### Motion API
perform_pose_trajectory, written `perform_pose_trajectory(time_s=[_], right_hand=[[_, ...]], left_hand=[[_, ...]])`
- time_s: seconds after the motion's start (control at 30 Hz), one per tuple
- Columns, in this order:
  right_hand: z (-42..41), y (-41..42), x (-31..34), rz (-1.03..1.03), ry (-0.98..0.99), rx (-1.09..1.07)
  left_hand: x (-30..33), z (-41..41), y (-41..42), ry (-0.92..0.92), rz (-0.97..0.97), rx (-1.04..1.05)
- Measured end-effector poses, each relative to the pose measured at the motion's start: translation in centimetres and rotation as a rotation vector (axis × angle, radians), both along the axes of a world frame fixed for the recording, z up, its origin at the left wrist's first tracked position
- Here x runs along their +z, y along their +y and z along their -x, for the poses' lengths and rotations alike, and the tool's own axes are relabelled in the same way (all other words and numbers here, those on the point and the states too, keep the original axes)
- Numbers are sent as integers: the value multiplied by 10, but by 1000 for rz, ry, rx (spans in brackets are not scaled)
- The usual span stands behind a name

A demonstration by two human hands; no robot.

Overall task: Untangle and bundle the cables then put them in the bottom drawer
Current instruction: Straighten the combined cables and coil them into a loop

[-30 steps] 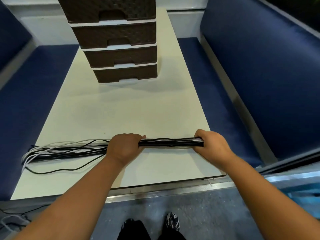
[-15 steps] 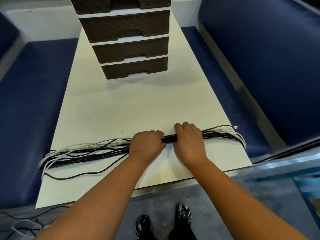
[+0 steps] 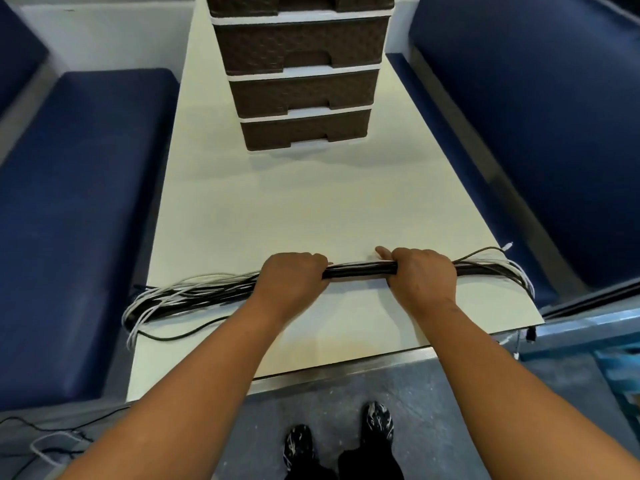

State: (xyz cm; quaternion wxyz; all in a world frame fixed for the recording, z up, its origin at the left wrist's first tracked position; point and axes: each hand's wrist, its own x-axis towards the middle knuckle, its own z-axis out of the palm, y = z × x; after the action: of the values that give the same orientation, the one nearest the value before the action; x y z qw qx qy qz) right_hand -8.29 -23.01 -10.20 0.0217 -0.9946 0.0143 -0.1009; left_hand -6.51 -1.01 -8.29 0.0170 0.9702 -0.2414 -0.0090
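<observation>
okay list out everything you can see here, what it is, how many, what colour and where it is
cables: one bundle, black and white, across the table's near part, ends fanning out both sides
drawer unit: one, brown with white frame, far end of table; four drawers visible, all closed
table: one, cream, centre
benches: two, blue, either side of table
loose cables: a few, black and white, floor at bottom left
shoes: two, black and white, floor below table edge
left hand: grips the bundle, left of middle
right hand: grips the bundle, right of middle
</observation>
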Motion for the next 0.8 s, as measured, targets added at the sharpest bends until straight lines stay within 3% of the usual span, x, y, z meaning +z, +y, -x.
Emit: perform_pose_trajectory(time_s=[0.3, 0.43, 0.6, 0.8], right_hand=[[1, 2, 3, 17, 7, -8], [1, 1, 2, -8, -6, 1], [4, -6, 0, -58, -34, 92], [13, 6, 24, 13, 243, 157]], left_hand=[[-5, 0, 54, -21, 73, 55], [-7, 4, 71, -27, -1, 174], [-11, 9, 68, -22, -7, 163], [-15, 6, 64, 11, -38, 193]])
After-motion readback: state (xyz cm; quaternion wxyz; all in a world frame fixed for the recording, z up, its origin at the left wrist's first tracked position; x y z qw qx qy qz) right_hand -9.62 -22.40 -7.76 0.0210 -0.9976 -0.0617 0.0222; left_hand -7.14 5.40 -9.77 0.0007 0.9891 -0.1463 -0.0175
